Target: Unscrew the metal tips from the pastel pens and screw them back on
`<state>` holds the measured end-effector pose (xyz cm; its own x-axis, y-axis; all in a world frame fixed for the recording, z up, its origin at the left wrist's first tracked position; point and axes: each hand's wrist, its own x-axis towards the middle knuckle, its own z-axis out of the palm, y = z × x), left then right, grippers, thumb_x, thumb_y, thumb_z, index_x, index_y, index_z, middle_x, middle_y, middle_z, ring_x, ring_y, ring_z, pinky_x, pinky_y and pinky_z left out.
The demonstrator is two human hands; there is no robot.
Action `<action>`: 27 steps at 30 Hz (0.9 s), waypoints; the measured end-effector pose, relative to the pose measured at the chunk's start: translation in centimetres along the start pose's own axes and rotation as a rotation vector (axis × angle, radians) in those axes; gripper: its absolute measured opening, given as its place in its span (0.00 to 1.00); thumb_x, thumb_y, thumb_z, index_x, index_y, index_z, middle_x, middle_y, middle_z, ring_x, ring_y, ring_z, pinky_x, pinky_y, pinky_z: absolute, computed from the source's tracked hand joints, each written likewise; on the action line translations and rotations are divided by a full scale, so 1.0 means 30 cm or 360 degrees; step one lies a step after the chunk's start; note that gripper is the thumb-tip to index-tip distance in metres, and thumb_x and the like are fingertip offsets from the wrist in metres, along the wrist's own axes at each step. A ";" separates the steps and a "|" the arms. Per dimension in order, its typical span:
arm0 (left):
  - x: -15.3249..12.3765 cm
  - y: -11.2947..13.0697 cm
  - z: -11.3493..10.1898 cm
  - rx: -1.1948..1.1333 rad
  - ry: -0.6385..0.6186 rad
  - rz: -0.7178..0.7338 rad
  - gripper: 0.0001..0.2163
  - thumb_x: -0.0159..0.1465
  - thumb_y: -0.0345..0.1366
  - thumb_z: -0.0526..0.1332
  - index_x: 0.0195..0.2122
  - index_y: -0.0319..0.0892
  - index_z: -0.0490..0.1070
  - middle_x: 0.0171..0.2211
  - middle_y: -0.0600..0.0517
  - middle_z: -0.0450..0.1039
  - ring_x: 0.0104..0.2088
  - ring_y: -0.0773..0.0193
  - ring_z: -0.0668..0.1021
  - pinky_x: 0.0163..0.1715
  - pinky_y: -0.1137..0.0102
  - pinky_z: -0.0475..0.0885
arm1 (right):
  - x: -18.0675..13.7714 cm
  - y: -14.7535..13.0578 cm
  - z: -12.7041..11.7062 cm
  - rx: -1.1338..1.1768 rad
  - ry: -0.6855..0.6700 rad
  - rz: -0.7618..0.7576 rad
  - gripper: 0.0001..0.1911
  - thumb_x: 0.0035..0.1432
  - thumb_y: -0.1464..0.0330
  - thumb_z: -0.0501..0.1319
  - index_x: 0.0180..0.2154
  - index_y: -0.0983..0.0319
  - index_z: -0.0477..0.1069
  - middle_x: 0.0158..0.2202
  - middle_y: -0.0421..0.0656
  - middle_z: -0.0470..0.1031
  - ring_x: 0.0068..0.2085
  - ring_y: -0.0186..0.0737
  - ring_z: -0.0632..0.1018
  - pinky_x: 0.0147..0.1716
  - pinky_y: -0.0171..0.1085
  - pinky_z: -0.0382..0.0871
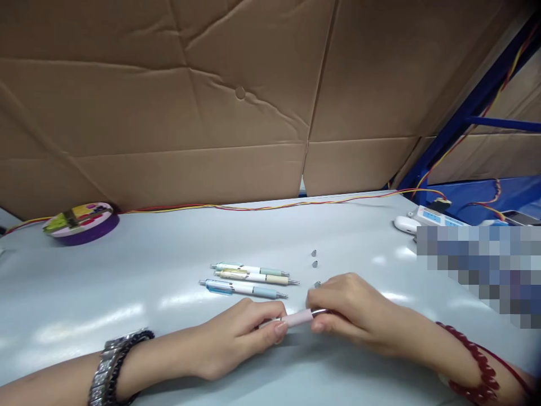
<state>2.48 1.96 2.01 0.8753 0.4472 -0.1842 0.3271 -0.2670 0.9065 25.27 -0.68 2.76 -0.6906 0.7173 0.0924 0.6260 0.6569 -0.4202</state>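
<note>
My left hand (pixel 249 332) is closed around the barrel of a pink pen (pixel 297 318), its thumb and index finger pinching near the middle. At the pen's right end my right hand (pixel 346 310) is closed, thumb below and fingers above. A thin dark, shiny piece (pixel 320 312) runs from the pink grip into the right fingers; its far end is hidden. Just beyond the hands lie a blue pen (pixel 245 288), a beige pen (pixel 257 277) and a green pen (pixel 251 269), side by side. Small silver cone-shaped pen tips (pixel 315 264) rest right of them, one partly behind my right hand.
A round purple-sided box (pixel 91 225) sits at the table's back left. Red and yellow wires (pixel 245 208) run along the back edge by a cardboard wall (pixel 169 124). At the right are a power strip (pixel 437 217), a white rounded object (pixel 406 225) and a blue metal frame (pixel 448 135).
</note>
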 end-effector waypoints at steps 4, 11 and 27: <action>0.000 0.000 0.003 -0.0043 0.0039 0.0003 0.14 0.69 0.42 0.44 0.29 0.42 0.57 0.22 0.58 0.55 0.23 0.70 0.59 0.25 0.75 0.55 | -0.003 0.001 -0.007 -0.0150 0.0169 -0.0149 0.24 0.67 0.57 0.39 0.28 0.62 0.63 0.24 0.41 0.67 0.25 0.34 0.64 0.25 0.33 0.53; -0.002 0.009 0.004 -0.0003 0.0048 0.0004 0.15 0.69 0.42 0.44 0.28 0.41 0.58 0.22 0.58 0.55 0.24 0.70 0.59 0.25 0.74 0.56 | 0.005 -0.005 0.010 -0.0014 0.0061 0.0057 0.27 0.67 0.57 0.38 0.20 0.61 0.58 0.15 0.36 0.58 0.18 0.31 0.58 0.20 0.33 0.51; -0.006 -0.022 0.008 -0.0421 -0.0036 -0.0051 0.16 0.66 0.51 0.49 0.38 0.42 0.61 0.19 0.60 0.52 0.18 0.71 0.55 0.18 0.76 0.51 | -0.030 0.095 -0.133 0.0305 0.0841 0.0311 0.23 0.66 0.60 0.46 0.20 0.61 0.58 0.17 0.36 0.58 0.20 0.32 0.62 0.22 0.33 0.55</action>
<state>2.20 1.86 1.36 0.8747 0.4316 -0.2202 0.2531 -0.0194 0.9673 29.12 1.48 5.09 -0.2644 0.8714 0.4133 0.6129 0.4827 -0.6256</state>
